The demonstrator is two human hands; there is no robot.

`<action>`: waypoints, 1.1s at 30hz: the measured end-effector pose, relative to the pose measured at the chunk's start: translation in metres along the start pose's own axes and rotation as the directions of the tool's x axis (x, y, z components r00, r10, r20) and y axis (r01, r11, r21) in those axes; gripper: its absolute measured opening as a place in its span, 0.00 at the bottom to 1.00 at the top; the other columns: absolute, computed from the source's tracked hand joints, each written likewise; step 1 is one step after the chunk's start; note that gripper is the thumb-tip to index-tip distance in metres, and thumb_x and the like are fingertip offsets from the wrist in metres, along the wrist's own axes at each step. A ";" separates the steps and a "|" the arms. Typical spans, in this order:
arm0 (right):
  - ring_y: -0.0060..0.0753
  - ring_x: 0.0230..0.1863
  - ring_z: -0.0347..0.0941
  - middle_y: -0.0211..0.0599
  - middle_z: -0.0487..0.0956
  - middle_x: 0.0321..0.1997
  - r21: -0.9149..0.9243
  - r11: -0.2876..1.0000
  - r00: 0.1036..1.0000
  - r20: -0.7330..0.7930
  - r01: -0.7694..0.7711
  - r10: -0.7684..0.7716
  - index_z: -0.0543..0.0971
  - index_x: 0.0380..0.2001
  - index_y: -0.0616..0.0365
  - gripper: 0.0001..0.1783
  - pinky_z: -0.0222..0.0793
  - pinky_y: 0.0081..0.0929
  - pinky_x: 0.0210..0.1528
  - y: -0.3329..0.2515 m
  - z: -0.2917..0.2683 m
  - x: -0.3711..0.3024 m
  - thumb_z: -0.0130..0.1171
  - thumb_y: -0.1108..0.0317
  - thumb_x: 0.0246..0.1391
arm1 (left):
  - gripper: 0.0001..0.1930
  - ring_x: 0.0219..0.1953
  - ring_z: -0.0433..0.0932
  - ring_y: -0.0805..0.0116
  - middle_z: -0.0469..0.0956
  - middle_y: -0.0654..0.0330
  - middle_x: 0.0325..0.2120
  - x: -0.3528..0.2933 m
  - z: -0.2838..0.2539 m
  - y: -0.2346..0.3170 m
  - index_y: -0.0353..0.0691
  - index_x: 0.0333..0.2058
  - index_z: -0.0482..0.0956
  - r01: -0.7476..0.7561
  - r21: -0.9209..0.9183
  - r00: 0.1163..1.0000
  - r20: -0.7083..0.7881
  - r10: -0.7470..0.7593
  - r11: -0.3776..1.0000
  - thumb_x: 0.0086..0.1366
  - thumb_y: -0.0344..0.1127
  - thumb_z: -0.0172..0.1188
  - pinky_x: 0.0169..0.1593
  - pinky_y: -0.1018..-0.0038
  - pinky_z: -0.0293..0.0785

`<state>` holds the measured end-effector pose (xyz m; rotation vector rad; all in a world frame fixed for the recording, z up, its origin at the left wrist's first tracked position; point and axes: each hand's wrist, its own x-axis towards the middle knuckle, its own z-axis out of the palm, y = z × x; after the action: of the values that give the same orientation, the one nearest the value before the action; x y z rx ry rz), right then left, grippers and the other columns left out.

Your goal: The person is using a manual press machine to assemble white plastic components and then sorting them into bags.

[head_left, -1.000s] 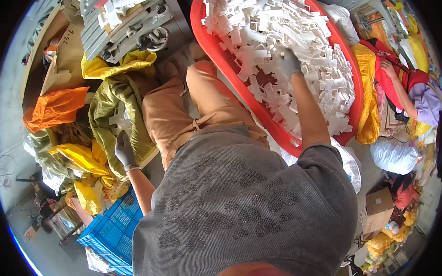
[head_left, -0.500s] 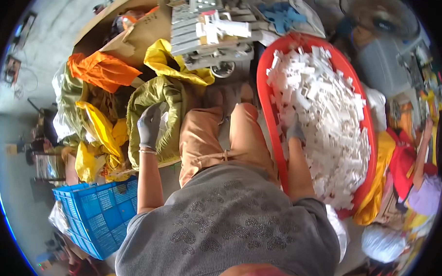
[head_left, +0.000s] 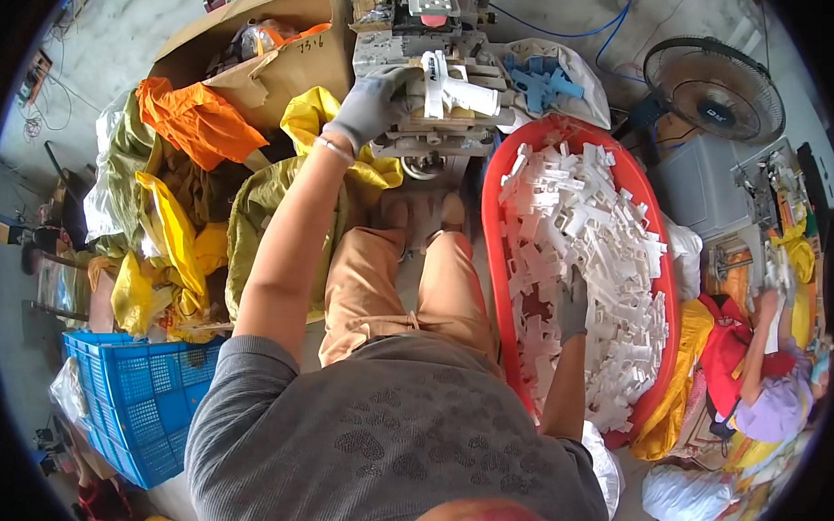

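Note:
My left hand (head_left: 375, 106), in a grey glove, reaches forward to a grey metal machine (head_left: 401, 49). Its fingers close on the left end of a white plastic toy pistol (head_left: 471, 96) lying on the machine's bed; their tips are partly hidden. My right hand (head_left: 573, 305), also gloved, dips into a long red tub (head_left: 493, 199) heaped with white plastic pistol-shaped pieces (head_left: 612, 212). The right fingers are held close together among the pieces, and I cannot make out what is between them.
An olive sack (head_left: 252, 246) and yellow cloth (head_left: 174, 234) lie at my left, with a blue crate (head_left: 141, 407) nearer. Behind stands a cardboard box (head_left: 286, 72). Blue pieces (head_left: 543, 84) fill a white bag beyond the tub. A fan (head_left: 712, 92) and a co-worker (head_left: 770, 401) are at right.
My left hand has gone from above the olive sack forward to the white toy pistol on the machine. My right hand has shifted slightly nearer to me within the tub.

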<state>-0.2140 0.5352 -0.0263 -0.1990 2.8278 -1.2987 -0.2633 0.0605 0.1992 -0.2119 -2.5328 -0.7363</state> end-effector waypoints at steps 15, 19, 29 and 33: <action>0.40 0.61 0.62 0.44 0.69 0.57 0.013 0.573 0.567 0.128 0.819 -0.813 0.68 0.55 0.58 0.25 0.56 0.29 0.62 -0.309 0.012 0.169 0.55 0.73 0.52 | 0.15 0.39 0.79 0.67 0.78 0.55 0.41 -0.192 -0.045 -0.063 0.39 0.45 0.77 0.511 -0.080 0.740 -0.467 -0.484 0.856 0.57 0.30 0.59 0.44 0.74 0.73; 0.45 0.60 0.62 0.42 0.68 0.58 -0.027 0.544 0.531 0.261 0.838 -0.806 0.69 0.54 0.54 0.25 0.57 0.31 0.62 -0.322 0.026 0.189 0.56 0.71 0.50 | 0.17 0.39 0.78 0.66 0.79 0.53 0.40 -0.275 -0.052 -0.090 0.37 0.46 0.75 0.712 -0.201 0.563 -0.408 -0.718 0.673 0.58 0.34 0.58 0.43 0.75 0.72; 0.43 0.61 0.60 0.41 0.66 0.60 -0.058 0.453 0.457 0.133 0.890 -0.880 0.69 0.55 0.53 0.22 0.55 0.33 0.62 -0.294 0.026 0.180 0.51 0.62 0.58 | 0.17 0.46 0.76 0.56 0.77 0.51 0.44 -0.333 0.012 -0.137 0.36 0.44 0.76 0.811 -0.064 0.558 -0.210 -0.803 0.581 0.60 0.40 0.55 0.48 0.69 0.70; 0.37 0.54 0.69 0.42 0.74 0.51 -0.041 0.684 0.685 0.013 0.728 -0.728 0.70 0.52 0.58 0.19 0.62 0.26 0.56 -0.217 0.000 0.152 0.50 0.65 0.59 | 0.15 0.41 0.78 0.64 0.79 0.54 0.40 -0.320 0.011 -0.109 0.34 0.44 0.77 0.745 -0.139 0.634 -0.157 -0.757 0.653 0.64 0.37 0.52 0.46 0.73 0.71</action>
<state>-0.3420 0.3757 0.1429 -1.4625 2.8578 -1.2869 -0.0203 -0.0290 -0.0179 0.9365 -2.3407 -1.0668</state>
